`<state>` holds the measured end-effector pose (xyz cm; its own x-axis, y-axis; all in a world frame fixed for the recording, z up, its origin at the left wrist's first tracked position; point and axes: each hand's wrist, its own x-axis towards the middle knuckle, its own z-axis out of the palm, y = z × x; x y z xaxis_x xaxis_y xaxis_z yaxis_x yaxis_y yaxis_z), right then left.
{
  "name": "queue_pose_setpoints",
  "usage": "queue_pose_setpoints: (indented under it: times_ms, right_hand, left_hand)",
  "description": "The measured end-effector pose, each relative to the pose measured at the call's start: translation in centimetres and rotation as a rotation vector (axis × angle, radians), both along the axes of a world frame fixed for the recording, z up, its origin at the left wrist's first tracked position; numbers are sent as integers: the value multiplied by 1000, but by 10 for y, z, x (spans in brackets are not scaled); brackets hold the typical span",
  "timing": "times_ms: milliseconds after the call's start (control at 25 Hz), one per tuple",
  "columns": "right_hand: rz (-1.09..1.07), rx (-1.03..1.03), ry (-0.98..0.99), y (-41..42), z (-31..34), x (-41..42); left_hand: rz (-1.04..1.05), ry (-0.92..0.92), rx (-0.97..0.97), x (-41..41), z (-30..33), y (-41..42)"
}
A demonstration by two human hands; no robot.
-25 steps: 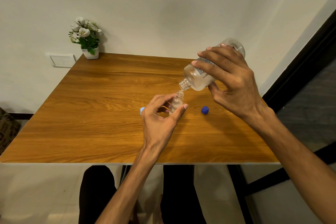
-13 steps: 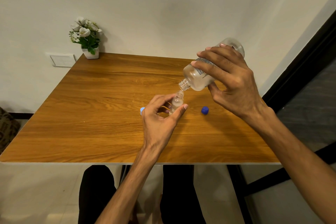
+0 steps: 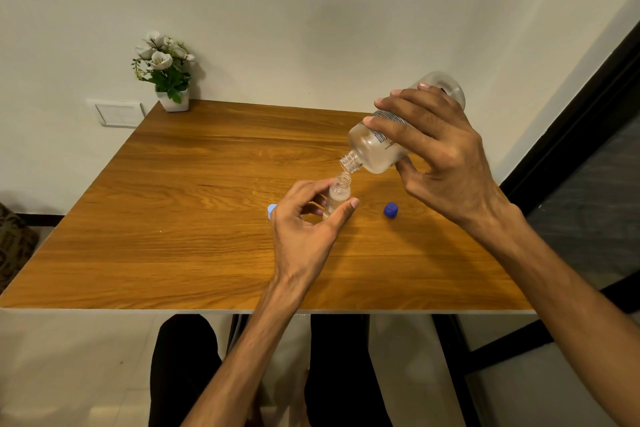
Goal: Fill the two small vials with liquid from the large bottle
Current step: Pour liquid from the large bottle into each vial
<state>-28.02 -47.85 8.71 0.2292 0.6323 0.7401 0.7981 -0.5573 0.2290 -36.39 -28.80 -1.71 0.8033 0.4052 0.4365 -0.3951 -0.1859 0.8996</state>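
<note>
A wooden table (image 3: 194,218) filled the view. Above its right half the right hand (image 3: 440,156) gripped the bottle (image 3: 381,149), tipped neck-down over a vial (image 3: 337,196). The left hand (image 3: 304,232) pinched that upright vial on the table. A dark blue cap (image 3: 390,210) lay just right of it, apart, and a pale blue cap (image 3: 272,211) peeked out behind the left hand

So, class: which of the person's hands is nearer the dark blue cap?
Left. The left hand lies just left of the dark blue cap; the right hand is raised above it.

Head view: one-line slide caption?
Right hand tips large bottle over small vial steadied by left hand.
</note>
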Motion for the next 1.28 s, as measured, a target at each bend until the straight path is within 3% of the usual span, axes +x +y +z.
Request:
queue_pose_setpoints:
  times_ms: [1280]
  right_hand:
    - [6,-41,-19,3,1,0]
  left_hand:
    - [6,-11,-7,1,-1,1]
